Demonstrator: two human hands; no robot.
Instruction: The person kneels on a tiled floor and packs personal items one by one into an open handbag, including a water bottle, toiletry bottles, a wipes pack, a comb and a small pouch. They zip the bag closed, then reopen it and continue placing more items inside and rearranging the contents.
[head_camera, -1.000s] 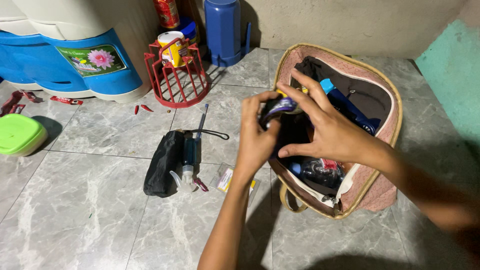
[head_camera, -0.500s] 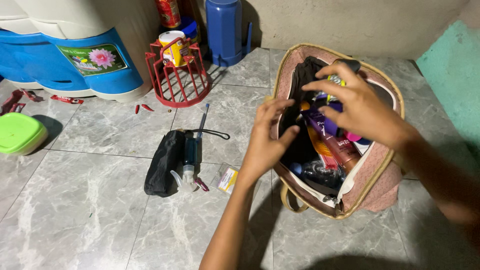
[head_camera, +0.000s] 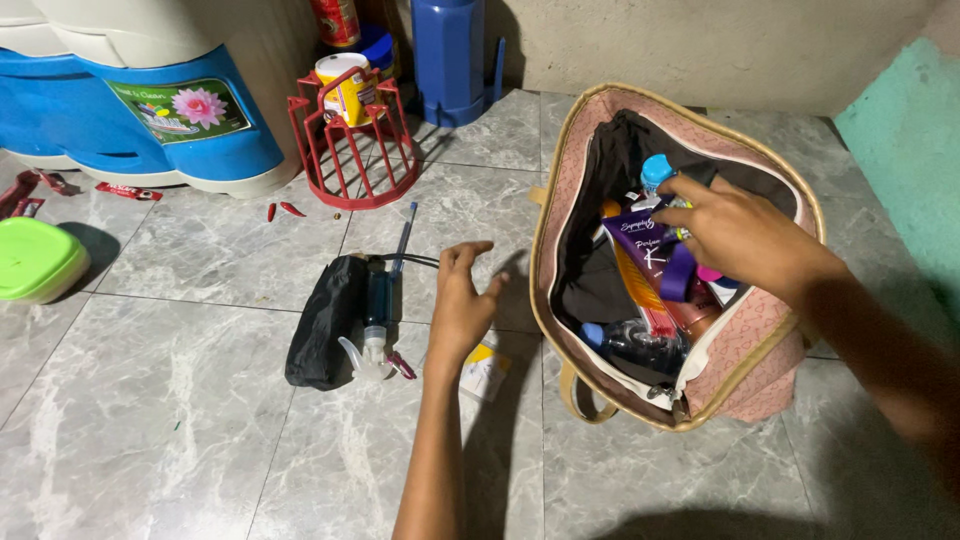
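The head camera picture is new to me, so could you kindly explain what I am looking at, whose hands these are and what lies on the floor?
The camera sits on a person's head and looks down, so both arms reaching in from the bottom belong to that person; there is no machine.

The right hand is inside an open pink bag that lies on the grey tiled floor. Its fingers rest on a purple tube among other tubes and bottles in the bag; whether it grips the tube is hard to tell. The left hand is open and empty, hovering over the floor beside the bag.

Just left of it lie a folded black umbrella, a small spray bottle and a pen. Farther back stand a red wire rack, a blue-and-white water dispenser, a blue flask and a green lid.
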